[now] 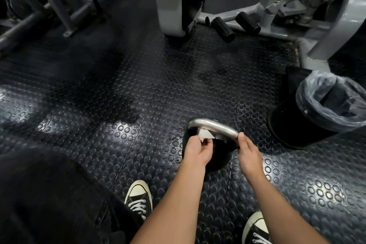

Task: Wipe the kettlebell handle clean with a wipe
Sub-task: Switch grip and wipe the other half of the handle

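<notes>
A black kettlebell stands on the studded rubber floor, its curved silver handle on top. My left hand pinches a crumpled white wipe just under the left part of the handle. My right hand grips the right end of the handle, fingers curled round it. Most of the kettlebell's body is hidden behind my hands and wrists.
A black bin lined with a clear plastic bag stands to the right. Grey gym machine frames with black foot pegs stand at the back. My two sneakers are on the floor near me.
</notes>
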